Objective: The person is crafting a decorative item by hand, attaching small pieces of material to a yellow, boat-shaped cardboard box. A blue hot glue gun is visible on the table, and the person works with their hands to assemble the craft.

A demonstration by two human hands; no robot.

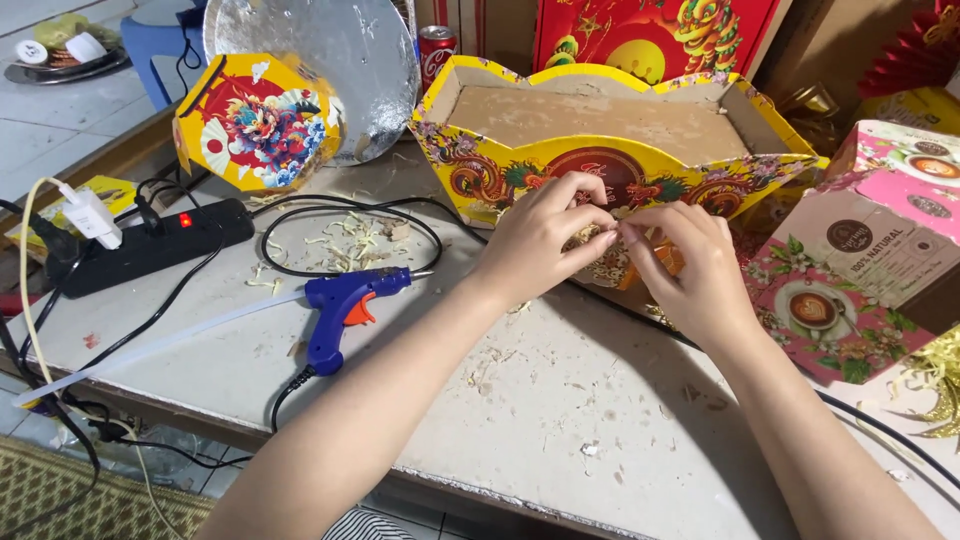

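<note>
Cardboard tray (600, 125), yellow with red dragon patterns, stands at the back of the table (540, 420), and both hands meet at its front wall. Left hand (540, 240) has its fingers curled in, tips pinched tight against the wall's decoration. Right hand (695, 265) mirrors it, grip closed small on something orange, too hidden to name. Fingertips of both hands touch each other. Off to the left, a blue glue gun (345, 310) lies on the table, untouched.
</note>
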